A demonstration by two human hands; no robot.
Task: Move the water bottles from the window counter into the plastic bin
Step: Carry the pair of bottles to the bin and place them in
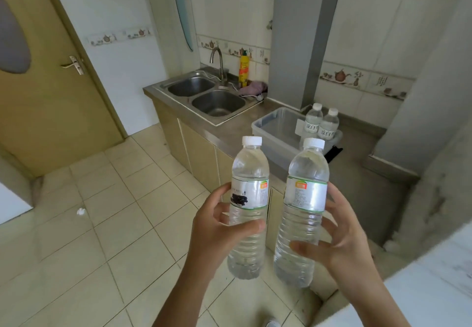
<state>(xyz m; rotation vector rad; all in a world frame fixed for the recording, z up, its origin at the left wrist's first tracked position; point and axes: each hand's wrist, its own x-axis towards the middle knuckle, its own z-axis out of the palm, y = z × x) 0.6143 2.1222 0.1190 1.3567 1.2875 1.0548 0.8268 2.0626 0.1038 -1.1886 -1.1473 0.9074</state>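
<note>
My left hand [217,232] grips a clear water bottle [249,186] with a white cap and a pale label, held upright over the floor. My right hand [342,239] grips a second, matching water bottle [305,193], also upright and just right of the first. Ahead on the steel counter stands the translucent plastic bin [270,135]. Two more capped bottles [322,123] stand upright side by side in the bin's far right corner. Both held bottles are in the air, short of the bin.
A double steel sink [207,96] with a faucet [217,63] lies left of the bin, with a yellow bottle [243,68] and a purple cloth [252,87] behind it. A grey column [301,35] rises behind the bin. A wooden door [43,83] is at left. A white ledge [434,288] is at lower right.
</note>
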